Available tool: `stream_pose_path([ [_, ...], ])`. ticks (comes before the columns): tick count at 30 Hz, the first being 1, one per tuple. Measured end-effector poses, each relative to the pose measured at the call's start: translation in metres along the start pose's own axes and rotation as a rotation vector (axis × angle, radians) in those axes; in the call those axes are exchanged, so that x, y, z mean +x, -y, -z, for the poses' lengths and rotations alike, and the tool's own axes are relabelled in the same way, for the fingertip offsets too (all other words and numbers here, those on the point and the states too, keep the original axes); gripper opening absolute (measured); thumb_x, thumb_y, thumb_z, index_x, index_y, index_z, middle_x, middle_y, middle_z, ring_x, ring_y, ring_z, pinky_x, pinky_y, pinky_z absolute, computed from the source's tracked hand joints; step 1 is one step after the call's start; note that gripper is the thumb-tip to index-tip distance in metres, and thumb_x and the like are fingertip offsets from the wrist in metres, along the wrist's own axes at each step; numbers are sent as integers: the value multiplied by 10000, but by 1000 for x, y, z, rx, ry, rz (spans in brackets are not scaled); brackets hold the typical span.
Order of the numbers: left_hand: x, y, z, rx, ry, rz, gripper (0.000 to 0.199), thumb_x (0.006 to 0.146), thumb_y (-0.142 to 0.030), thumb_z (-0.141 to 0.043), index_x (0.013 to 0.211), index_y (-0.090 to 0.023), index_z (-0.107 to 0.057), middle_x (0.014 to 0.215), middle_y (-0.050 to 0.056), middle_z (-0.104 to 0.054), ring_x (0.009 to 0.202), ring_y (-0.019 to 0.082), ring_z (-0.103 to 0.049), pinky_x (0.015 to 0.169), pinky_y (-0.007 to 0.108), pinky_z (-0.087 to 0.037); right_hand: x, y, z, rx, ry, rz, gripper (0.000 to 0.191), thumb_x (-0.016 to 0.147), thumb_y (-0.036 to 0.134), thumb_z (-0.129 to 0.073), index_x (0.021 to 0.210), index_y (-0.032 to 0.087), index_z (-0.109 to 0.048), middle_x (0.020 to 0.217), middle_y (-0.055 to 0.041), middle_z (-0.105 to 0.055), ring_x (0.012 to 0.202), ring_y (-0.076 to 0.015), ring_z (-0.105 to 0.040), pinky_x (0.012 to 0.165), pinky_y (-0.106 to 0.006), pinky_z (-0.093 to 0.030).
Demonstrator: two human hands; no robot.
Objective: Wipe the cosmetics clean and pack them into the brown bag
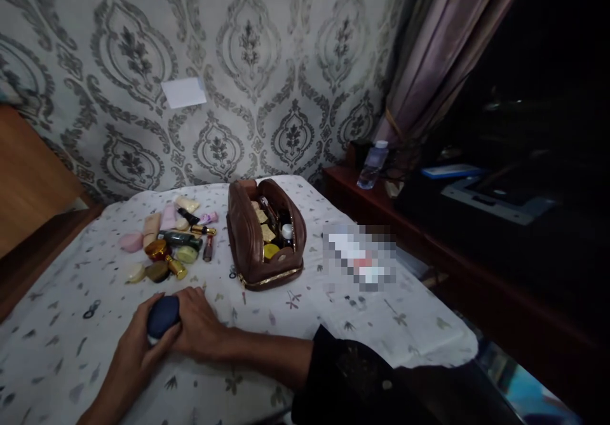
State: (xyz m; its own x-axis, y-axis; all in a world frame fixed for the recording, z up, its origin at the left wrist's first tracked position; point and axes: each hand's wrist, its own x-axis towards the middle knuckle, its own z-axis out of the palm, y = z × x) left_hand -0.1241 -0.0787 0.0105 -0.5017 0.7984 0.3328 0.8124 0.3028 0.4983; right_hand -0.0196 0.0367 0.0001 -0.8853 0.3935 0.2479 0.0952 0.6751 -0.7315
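Low over the patterned cloth, a small round jar with a dark blue lid (163,316) is between my two hands. My left hand (142,344) curls round it from the left, thumb across its near side. Pressed against its right side is my right hand (200,326), fingers bent and partly hidden. Beyond the hands lies a group of cosmetics: a pink jar (131,241), an amber jar (156,249), a dark green bottle (180,239), a gold-capped bottle (176,267) and several tubes. Right of them stands an unzipped brown toiletry bag (245,241) with small containers inside.
The white printed cloth (286,310) covers the surface up to the wallpapered wall (248,50). A blurred-out item (359,258) lies right of the bag. On a dark red ledge (343,183) stands a clear bottle (373,166). A wooden panel (33,177) borders the left.
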Motion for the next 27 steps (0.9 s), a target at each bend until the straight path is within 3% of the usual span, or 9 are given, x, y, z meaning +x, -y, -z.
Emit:
stream_pose_path([
  [2,1,4,-1,-11,-21,-39,585,774,-620,-559,1173,-193,-535,1110,117,-703,939,280,-702,778,378,-584,-3,-2,3,61,15,25,699,646,305,-768,1254,114,-482,1211,-144,-579,1148,-301,-526,1008,-418,-417],
  [5,3,9,4,9,-29,-87,541,799,-590,-548,1177,-203,-545,1121,101,-708,965,276,-705,801,366,-584,-11,-3,14,141,64,79,850,638,237,-751,1392,134,-374,1321,-144,-527,1241,-296,-488,1048,-413,-397],
  [11,9,16,20,284,-20,-342,572,772,-483,-566,1253,-177,-520,1080,113,-710,953,308,-691,787,384,-568,-28,-1,32,274,69,82,815,740,259,-728,1449,142,-343,1421,-159,-469,1334,-272,-428,1101,-420,-353],
  [16,8,19,-2,368,-88,-592,559,765,-299,-526,1304,-161,-462,1097,129,-704,937,301,-668,789,383,-528,-27,-2,31,288,35,3,777,715,352,-809,1371,122,-461,1355,-160,-548,1270,-269,-502,1076,-390,-389],
  [21,2,33,-30,335,-162,-636,564,839,-422,-497,1337,-164,-436,1134,164,-680,959,313,-652,828,404,-507,-25,-6,28,220,19,18,728,691,366,-825,1313,155,-511,1274,-116,-613,1188,-258,-555,1022,-381,-434],
  [24,1,43,-31,258,-151,-638,564,868,-523,-472,1319,-185,-436,1148,170,-665,1006,327,-644,857,425,-514,-28,-5,28,207,3,32,688,723,414,-799,1306,182,-518,1286,-99,-612,1216,-247,-539,1054,-375,-405],
  [27,1,46,-25,154,-81,-498,588,833,-637,-492,1249,-221,-477,1148,149,-665,1026,332,-649,877,437,-533,-29,-4,29,191,12,3,657,732,458,-788,1283,204,-537,1262,-83,-621,1205,-243,-544,1042,-368,-415],
])
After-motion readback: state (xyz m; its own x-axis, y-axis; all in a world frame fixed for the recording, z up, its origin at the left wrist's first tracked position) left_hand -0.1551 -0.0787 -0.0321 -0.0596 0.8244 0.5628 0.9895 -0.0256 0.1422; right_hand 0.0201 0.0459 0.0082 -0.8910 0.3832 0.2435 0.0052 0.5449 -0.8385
